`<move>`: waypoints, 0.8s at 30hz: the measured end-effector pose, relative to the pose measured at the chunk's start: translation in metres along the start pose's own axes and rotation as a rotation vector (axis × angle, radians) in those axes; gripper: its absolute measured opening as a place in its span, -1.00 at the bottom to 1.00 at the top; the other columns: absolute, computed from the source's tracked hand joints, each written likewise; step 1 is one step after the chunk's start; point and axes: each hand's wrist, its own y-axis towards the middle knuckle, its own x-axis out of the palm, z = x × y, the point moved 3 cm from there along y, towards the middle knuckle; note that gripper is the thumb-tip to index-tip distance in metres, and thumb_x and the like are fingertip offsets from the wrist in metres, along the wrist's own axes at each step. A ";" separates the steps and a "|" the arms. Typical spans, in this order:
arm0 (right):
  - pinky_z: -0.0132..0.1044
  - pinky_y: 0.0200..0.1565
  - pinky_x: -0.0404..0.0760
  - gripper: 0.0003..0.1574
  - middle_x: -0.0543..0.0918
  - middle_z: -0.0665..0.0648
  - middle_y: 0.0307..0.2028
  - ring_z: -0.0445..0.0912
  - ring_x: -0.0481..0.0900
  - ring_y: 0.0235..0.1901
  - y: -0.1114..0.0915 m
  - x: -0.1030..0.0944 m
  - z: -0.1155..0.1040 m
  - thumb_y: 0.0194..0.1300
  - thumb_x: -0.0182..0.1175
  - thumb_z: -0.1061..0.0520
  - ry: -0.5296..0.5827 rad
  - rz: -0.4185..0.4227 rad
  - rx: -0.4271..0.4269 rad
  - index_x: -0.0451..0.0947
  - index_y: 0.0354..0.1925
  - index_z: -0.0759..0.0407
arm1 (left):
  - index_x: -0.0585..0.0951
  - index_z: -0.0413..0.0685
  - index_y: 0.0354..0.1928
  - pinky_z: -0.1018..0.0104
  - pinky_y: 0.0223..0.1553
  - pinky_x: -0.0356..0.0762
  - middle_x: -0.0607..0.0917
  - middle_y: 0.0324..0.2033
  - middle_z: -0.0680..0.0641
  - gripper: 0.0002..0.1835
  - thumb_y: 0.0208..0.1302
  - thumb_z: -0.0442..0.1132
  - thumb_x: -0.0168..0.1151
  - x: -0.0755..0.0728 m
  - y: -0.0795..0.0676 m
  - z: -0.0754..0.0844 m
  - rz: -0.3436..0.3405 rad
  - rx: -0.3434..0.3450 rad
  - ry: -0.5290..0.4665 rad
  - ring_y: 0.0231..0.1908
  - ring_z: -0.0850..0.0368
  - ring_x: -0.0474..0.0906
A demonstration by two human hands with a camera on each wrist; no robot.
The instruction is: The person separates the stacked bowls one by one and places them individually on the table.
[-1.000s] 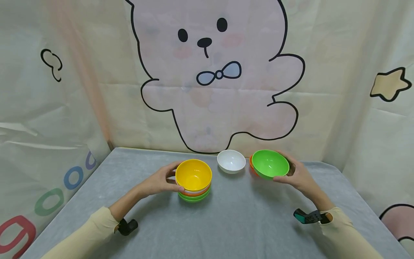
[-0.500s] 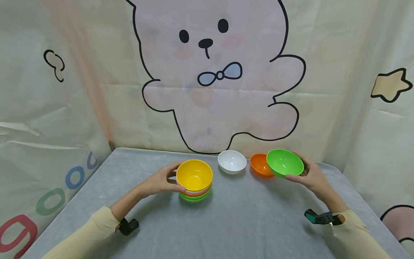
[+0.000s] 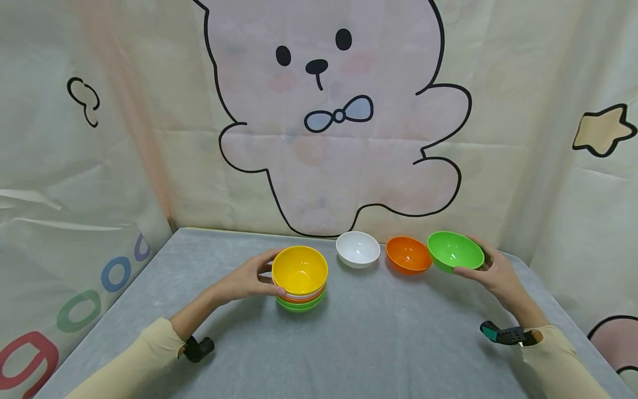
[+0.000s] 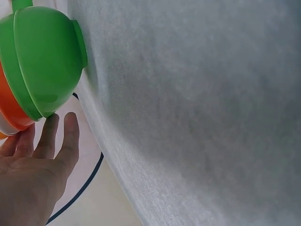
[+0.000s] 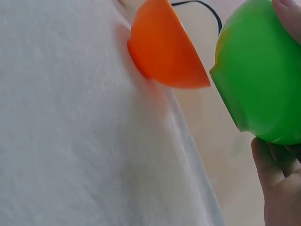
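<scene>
My left hand [image 3: 249,277] grips the left side of a stack of nested bowls, its thumb at the front below the yellow bowl's [image 3: 299,269] rim. Under the yellow one come white and orange bowls, with green bowls [image 4: 49,56] at the bottom. In the left wrist view the stack's base meets the cloth and the fingertips touch the rims. At the back right, my right hand [image 3: 498,280] holds a single green bowl [image 3: 454,252] by its right side, thumb in front. The right wrist view shows this bowl raised off the cloth, beside an orange bowl [image 5: 164,47].
On the grey cloth-covered table [image 3: 349,343], a white bowl [image 3: 358,250] and the orange bowl stand in a row near the back edge. A printed curtain [image 3: 319,183] hangs right behind them, with side curtains at left and right.
My right hand has carried the green bowl rightward, away from in front of the orange bowl, which now shows fully. My left hand and the stack have stayed in place.
</scene>
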 end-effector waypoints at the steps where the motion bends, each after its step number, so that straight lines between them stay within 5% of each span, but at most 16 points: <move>1: -0.64 -0.01 0.46 0.01 0.36 0.20 0.30 -0.28 0.41 0.07 0.000 -0.001 0.002 0.27 0.44 0.26 0.001 0.003 0.006 0.15 0.53 0.29 | 0.26 -0.07 0.52 0.07 0.15 0.55 0.39 0.38 -0.09 -0.12 0.23 -0.19 0.50 0.000 0.000 0.000 0.000 0.000 0.000 0.30 -0.17 0.39; 24: -0.64 -0.17 0.42 0.08 0.19 0.47 0.35 0.18 0.29 0.11 0.009 -0.007 0.044 0.37 0.39 0.02 -0.063 -0.039 0.204 0.01 0.52 0.43 | 0.26 -0.07 0.52 0.07 0.14 0.56 0.40 0.37 -0.08 -0.12 0.23 -0.18 0.51 -0.001 0.001 0.000 0.002 -0.006 0.008 0.29 -0.16 0.41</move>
